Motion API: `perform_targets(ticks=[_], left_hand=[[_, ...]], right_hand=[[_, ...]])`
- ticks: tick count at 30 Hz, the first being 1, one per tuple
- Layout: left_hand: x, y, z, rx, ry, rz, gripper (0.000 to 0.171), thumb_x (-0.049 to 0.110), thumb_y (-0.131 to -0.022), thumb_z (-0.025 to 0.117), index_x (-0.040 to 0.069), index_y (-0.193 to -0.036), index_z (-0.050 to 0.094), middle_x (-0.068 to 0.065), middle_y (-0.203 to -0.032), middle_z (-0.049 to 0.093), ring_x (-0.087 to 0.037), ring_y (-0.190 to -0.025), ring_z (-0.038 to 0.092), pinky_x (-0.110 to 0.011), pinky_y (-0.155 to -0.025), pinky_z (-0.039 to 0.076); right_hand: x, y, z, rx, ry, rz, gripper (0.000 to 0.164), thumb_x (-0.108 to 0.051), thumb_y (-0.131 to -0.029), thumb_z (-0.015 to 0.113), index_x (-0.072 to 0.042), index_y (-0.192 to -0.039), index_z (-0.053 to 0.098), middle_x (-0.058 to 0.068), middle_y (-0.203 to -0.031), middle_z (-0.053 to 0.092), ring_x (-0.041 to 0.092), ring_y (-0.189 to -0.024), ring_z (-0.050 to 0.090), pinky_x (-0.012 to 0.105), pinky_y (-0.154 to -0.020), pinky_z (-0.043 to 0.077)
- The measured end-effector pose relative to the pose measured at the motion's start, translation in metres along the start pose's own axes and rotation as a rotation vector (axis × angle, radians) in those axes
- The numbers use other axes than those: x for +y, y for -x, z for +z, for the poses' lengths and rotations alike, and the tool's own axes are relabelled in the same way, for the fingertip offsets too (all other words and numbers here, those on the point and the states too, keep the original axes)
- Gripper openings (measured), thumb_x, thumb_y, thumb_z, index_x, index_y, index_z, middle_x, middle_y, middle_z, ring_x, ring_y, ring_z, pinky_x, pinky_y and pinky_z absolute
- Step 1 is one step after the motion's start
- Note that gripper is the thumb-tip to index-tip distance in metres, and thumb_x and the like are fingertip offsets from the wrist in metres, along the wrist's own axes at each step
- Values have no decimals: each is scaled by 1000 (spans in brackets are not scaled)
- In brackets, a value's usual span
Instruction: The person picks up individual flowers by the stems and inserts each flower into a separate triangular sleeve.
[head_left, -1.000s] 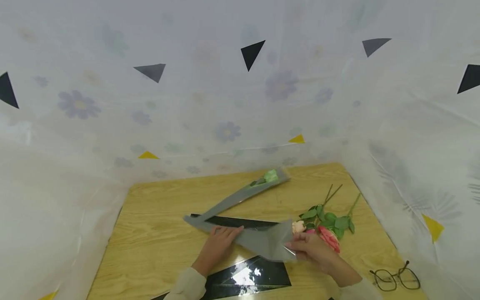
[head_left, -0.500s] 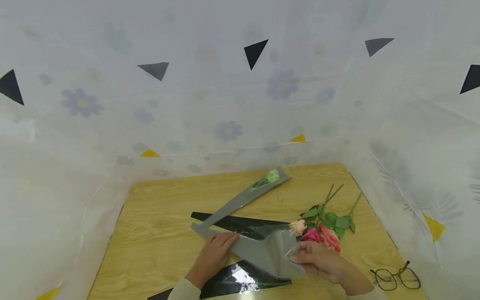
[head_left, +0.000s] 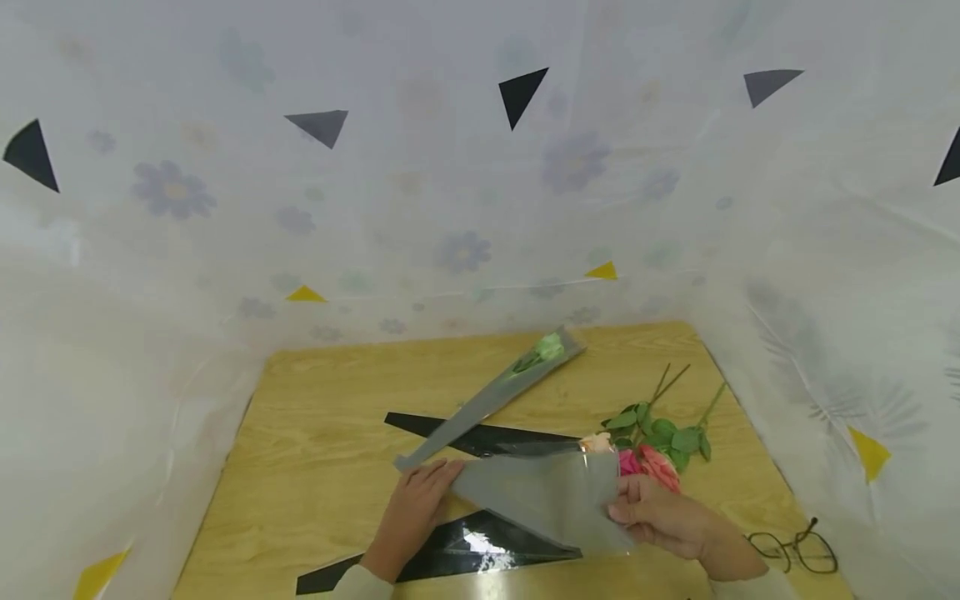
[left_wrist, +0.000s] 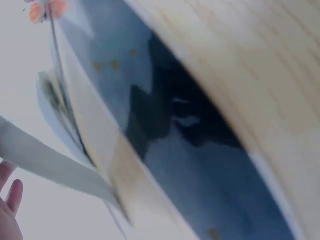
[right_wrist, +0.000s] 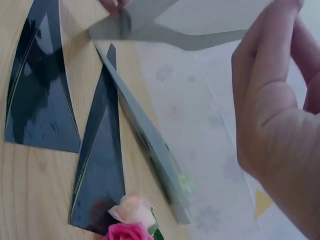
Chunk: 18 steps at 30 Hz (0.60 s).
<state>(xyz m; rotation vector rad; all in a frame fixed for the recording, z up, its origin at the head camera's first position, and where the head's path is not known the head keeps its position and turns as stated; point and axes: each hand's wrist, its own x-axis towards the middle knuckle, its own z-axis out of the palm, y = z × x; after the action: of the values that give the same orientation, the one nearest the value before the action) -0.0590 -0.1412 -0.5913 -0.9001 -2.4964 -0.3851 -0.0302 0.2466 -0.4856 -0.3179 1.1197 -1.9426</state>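
A grey translucent flower sleeve [head_left: 536, 496] is held up between both hands, its wide end toward the right. My left hand [head_left: 420, 504] holds its narrow end; in the left wrist view only some fingers [left_wrist: 14, 196] show beside the grey strip. My right hand [head_left: 667, 517] pinches the wide end between thumb and fingers, and the right wrist view shows this hand [right_wrist: 275, 95] large at the right. Behind, a pale green rose [head_left: 550, 347] lies inside another grey sleeve [head_left: 480, 406]. A peach rose [head_left: 596, 442], a pink rose [head_left: 628, 462] and a coral rose [head_left: 660, 468] lie beyond my right hand.
One black sleeve [right_wrist: 102, 165] lies behind the held sleeve, and another black sleeve [head_left: 480, 546] lies in front, reflecting light. Eyeglasses [head_left: 795, 550] rest at the right of the wooden table [head_left: 315, 417]. Pale flowered sheeting [head_left: 457, 183] surrounds the table.
My right hand has moved right and slightly nearer, drawing out the sleeve's wide end. The left hand has shifted slightly left and nearer, still at the narrow end. The head view has tilted slightly.
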Motion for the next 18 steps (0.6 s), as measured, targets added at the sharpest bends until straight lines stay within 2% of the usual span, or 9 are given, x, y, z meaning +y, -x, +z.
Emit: perform_targets(ticks=[4,7,11,13,15,18], left_hand=[[-5,4,-13,56,-3,-31,49,25,-102,15,16,-135,50,3,-128,55,-21,-112,54,-44,-87,41],[-8,6,-21,84,1,-48,47,24,-101,19,14,-134,52,3,-127,56,-22,-112,54,-44,-86,41],[-8,11,-27,51,12,-71,40,22,-100,30,14,-134,51,2,-128,56,-21,-114,53,-44,-87,40],[-7,15,-28,14,13,-81,38,19,-97,43,14,-133,51,2,-128,56,-20,-115,52,-44,-88,40],[-5,19,-26,-19,10,-85,43,14,-89,54,14,-132,52,1,-127,57,-20,-115,52,-43,-88,40],[-2,26,-20,-43,6,-81,49,11,-81,64,15,-129,55,2,-124,59,-18,-111,55,-42,-87,40]], right_hand=[[0,-3,-5,116,22,-12,20,0,-97,41,-5,-105,58,5,-100,66,15,-90,64,28,-78,50],[2,-5,-9,246,74,-12,12,-6,-96,46,-8,-97,59,2,-91,65,10,-79,64,23,-71,51],[7,-11,-11,437,180,-12,5,-12,-93,55,-9,-92,58,-1,-85,60,7,-73,60,21,-64,50],[11,-15,-11,552,264,4,10,-17,-89,62,-8,-92,59,-1,-83,60,8,-71,59,22,-62,50],[15,-20,-11,667,356,27,21,-21,-84,68,-5,-93,59,0,-81,61,10,-69,59,25,-60,50],[22,-26,-9,811,515,48,35,-27,-77,75,-1,-96,60,3,-78,63,14,-66,59,29,-57,51]])
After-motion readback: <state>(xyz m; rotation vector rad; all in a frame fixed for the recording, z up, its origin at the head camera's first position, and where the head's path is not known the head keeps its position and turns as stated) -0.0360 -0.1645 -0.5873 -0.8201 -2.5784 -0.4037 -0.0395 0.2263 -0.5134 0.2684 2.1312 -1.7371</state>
